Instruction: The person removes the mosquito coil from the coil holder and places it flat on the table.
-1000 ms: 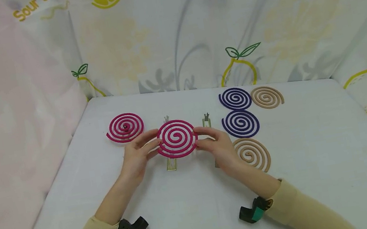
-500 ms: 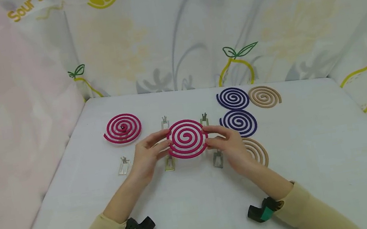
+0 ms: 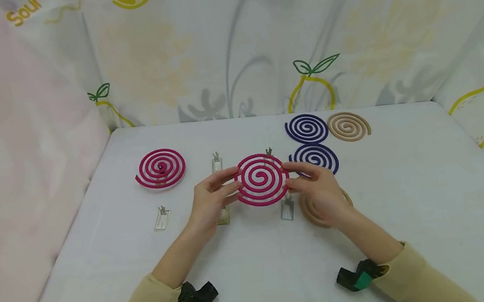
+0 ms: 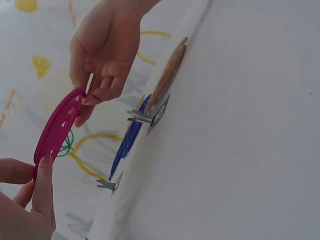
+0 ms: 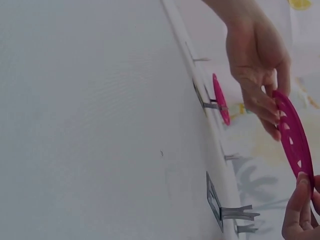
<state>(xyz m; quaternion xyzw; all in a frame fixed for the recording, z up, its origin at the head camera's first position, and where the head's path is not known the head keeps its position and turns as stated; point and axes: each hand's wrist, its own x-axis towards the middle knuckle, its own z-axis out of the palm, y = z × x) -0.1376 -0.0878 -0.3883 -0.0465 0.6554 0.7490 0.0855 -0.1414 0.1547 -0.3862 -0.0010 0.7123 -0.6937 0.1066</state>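
Both hands hold a pink mosquito coil [image 3: 261,175] up over the middle of the table, its flat face toward the head camera. My left hand [image 3: 211,198] pinches its left edge between thumb and fingers. On the opposite edge, my right hand [image 3: 319,189] does the same. In the left wrist view the coil [image 4: 55,125] appears nearly edge-on, well above the table. Below and behind it stand small metal coil stands with upright prongs: one stand [image 3: 287,209] near the right hand, another stand [image 3: 223,216] partly hidden by the left hand, and one [image 3: 269,153] overlapped by the coil.
Another pink coil [image 3: 161,168] sits raised on a stand at the back left. Further stands are at front left [image 3: 162,218] and back middle [image 3: 217,164]. To the right lie two blue coils [image 3: 307,128] and two brown coils [image 3: 347,127], the nearer brown one partly behind the right hand.
Both hands have carried the pink coil to the right, from over the middle pair of stands to over the right pair. The front left stand has come into view.
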